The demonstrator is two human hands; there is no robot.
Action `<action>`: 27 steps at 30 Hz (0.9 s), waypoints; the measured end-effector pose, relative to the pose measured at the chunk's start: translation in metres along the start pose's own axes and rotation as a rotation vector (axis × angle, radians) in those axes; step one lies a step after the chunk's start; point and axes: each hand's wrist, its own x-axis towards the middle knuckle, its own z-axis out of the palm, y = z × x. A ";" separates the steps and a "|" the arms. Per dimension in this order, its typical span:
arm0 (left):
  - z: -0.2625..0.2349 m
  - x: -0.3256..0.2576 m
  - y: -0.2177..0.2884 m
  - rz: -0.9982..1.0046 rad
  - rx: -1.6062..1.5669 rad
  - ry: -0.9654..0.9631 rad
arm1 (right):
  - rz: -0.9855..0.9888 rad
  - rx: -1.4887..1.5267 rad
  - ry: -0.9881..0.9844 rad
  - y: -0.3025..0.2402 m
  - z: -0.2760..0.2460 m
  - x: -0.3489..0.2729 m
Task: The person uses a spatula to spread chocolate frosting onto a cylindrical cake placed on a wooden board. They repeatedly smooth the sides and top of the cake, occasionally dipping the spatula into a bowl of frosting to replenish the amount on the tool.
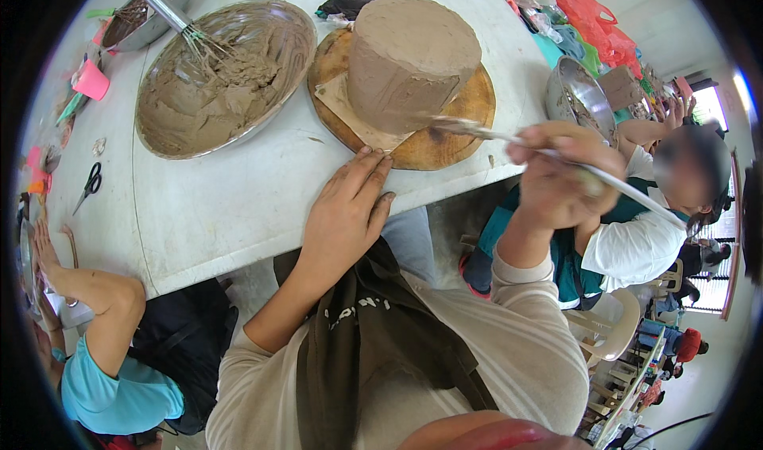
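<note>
A tall round cake (412, 57) covered in brown frosting stands on a round wooden board (461, 128) on the white table (238, 196). My left hand (346, 212) lies flat on the table, fingertips touching the board's near edge. My right hand (560, 176) grips a thin metal spatula (485, 132); its frosting-smeared blade reaches the lower right side of the cake.
A large metal bowl (226, 73) of brown frosting holds a whisk (187, 29). A smaller bowl (147, 9) sits behind it, another metal bowl (580, 96) at right. Scissors (89, 184) lie at the left. One person sits at my left (111, 355), another at my right (652, 212).
</note>
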 end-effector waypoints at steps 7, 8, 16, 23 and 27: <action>0.000 0.001 0.001 -0.005 0.005 -0.009 | 0.014 -0.115 0.038 0.012 0.008 -0.002; -0.001 0.001 0.001 -0.009 0.011 -0.008 | 0.008 -0.113 0.071 0.009 0.004 0.003; 0.005 0.003 0.007 0.104 0.019 0.012 | -0.072 -0.051 0.647 -0.025 -0.055 -0.020; 0.062 0.053 0.061 0.218 -0.086 -0.150 | 0.060 -0.326 0.971 -0.037 -0.088 -0.060; 0.122 0.109 0.062 0.154 0.109 -0.086 | 0.077 -0.440 1.057 -0.041 -0.089 -0.063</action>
